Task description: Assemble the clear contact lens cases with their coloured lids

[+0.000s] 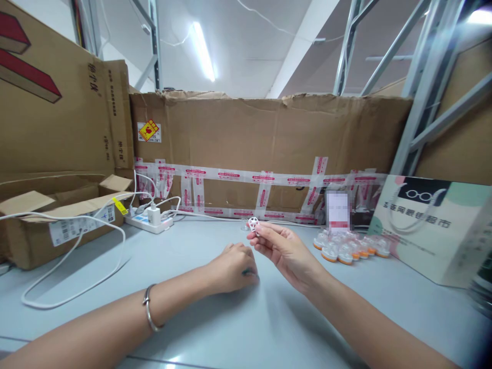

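Observation:
Between the thumb and fingertips of my right hand (286, 251) is a small white openwork piece (253, 224), round with holes like a spoked wheel. It is held upright above the table. My left hand (234, 266) rests low over the table with its fingers curled in. A dark green patch (248, 271) shows at its thumb side; I cannot tell whether it is a held thing or a mark. Just behind the white piece, a small clear round item (245, 225) lies on the table (184, 318), partly hidden.
Several clear containers with orange bases (351, 248) are clustered at the right, before a propped phone (338, 211). A paper bag (426, 230) stands beyond. On the left are a power strip (163, 224), a looping white cable (123, 246) and an open carton (31, 241). A large box (246, 133) closes the back.

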The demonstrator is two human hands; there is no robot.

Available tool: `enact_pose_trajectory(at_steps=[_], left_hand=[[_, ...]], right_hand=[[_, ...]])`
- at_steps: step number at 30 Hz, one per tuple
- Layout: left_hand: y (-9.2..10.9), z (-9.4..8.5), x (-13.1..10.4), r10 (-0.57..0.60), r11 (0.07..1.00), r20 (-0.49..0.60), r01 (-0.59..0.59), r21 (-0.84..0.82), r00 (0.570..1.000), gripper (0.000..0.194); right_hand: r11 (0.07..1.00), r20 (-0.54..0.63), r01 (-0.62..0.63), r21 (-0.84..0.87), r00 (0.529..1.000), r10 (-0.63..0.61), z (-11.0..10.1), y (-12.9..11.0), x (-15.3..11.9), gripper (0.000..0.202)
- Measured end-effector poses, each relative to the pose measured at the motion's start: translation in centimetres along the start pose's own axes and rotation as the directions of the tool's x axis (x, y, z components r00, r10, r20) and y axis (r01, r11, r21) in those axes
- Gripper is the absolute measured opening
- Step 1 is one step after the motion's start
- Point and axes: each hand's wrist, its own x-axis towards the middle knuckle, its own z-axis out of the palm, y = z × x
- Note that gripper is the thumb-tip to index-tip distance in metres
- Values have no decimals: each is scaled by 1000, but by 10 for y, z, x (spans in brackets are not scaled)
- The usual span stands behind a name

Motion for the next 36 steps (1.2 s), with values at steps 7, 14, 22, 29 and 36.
enact_pose_trajectory(at_steps=[7,14,22,29,36], left_hand=[[4,-31,-9,93,988,-212,-117,-102,973,13],[12,-81,-24,377,921,-644,-344,183,666,22],[21,-78,-28,435,895,-612,-390,216,661,22],[19,-79,-29,355,935,-544,-294,200,760,18],[17,-78,-30,323,945,-522,-300,130,790,22]], right_hand=[[994,-45,101,-32,994,-102,-12,-2,7,20],[982,12,110,-151,994,-109,-11,-6,4,20],[981,165,67,-182,986,-37,-3,-2,-3,19],[979,179,46,-196,984,-10,-4,1,-3,20],[988,199,1,-156,980,30,-5,1,-2,19]])
